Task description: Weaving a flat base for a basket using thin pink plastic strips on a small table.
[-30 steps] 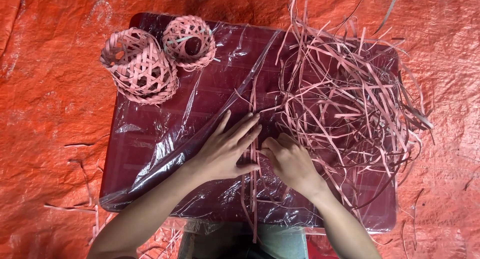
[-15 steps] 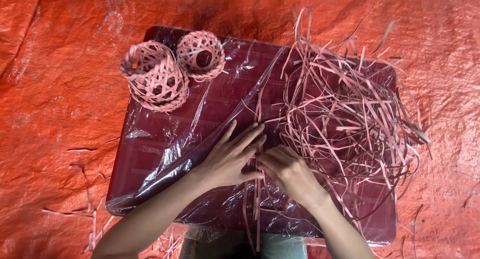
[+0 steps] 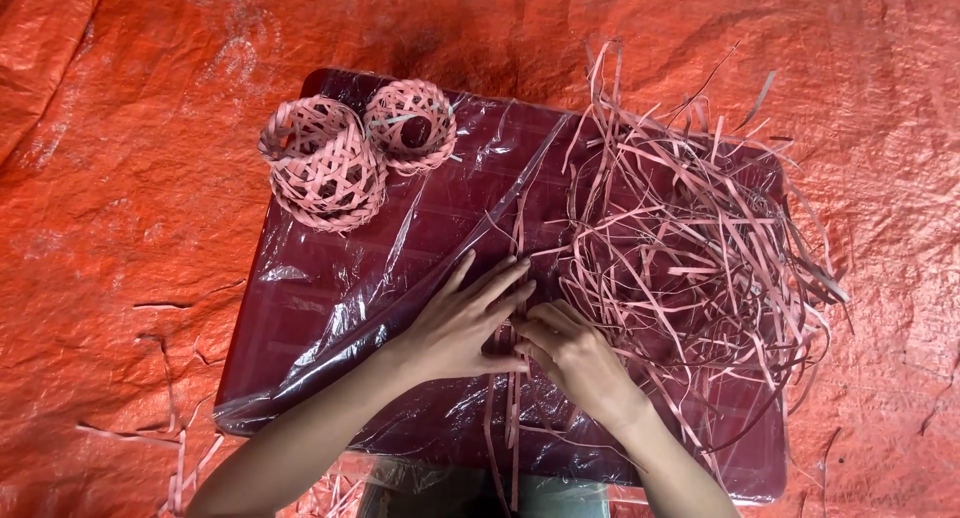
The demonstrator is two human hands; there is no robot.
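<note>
At the lower centre of the frame, the flat left hand [image 3: 462, 323] presses and the right hand [image 3: 572, 353] pinches thin pink strips [image 3: 512, 378], which look light, springy and best gripped near their crossing.

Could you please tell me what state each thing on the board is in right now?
Left hand: flat, pressing the strips.
Right hand: pinching the strips.
Strips: laid straight under both hands.
Strip pile: loose, tangled.
Large basket: woven, lying tilted.
Small basket: woven, on its side.
Plastic sheet: crinkled over the board.
</note>
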